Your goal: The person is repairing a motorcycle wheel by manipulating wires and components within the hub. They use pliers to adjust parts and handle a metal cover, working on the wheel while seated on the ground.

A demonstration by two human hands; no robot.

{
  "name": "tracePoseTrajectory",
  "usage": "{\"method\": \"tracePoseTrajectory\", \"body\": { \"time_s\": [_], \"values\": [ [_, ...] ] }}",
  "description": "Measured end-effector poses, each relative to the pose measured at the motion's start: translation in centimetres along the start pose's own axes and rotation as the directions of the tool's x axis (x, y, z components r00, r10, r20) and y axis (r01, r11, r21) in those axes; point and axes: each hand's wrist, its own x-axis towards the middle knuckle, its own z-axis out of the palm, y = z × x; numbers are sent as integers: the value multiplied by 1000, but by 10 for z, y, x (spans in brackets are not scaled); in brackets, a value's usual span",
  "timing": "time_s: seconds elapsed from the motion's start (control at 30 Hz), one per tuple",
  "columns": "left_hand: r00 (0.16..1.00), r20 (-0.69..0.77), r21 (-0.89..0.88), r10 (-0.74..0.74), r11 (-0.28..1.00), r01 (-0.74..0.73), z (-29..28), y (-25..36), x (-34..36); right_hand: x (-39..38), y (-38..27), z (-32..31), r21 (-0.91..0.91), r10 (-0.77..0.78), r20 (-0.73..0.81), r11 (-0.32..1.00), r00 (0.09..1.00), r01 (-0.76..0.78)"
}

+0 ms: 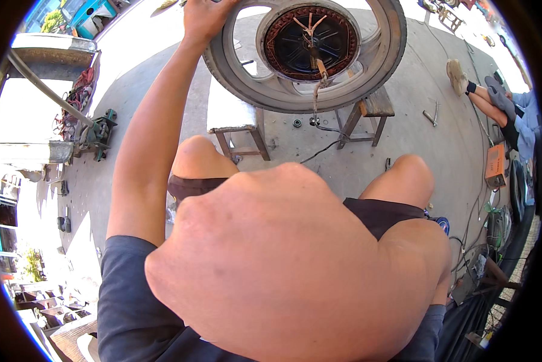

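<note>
Grasping the wheel (286, 47) by its left edge with the left hand (206, 17), over the white stool (230, 111) at its right edge and the wooden stool (378, 104) at its far corner. Cannot tell the right hand's (271, 241) grip, with fingers hidden. Best support evenly, keep cable (316, 99) off stool edges, and use floor (406, 142) room rightward, short of the tool (429, 117).

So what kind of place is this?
Probably a repair workshop: there's a wheel with copper-coloured windings inside, a metal hand tool on the floor, and a tangle of wires on the left.
</note>
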Motion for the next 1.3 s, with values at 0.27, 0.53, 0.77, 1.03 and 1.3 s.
{"method": "tracePoseTrajectory", "body": {
  "time_s": [0.27,0.53,0.77,1.03,1.3],
  "values": [
    [1000,18,54,-18,998,17,7,8,3,6,-7,3,-22,8,-20,1000,1000,-8],
    [999,21,72,-34,997,33,-3,-6,4,8,-4,3,-4,-14,6,1000,1000,14],
    [1000,-10,48,-7,999,7,1,11,1,-8,11,-6,36,86,65,995,994,-89],
    [1000,-10,39,-22,999,23,-6,13,-10,-45,70,32,139,401,16,906,916,-399],
    [999,-26,33,-37,999,38,-2,24,-18,-73,170,44,452,864,66,420,499,-787]
  ]
}}
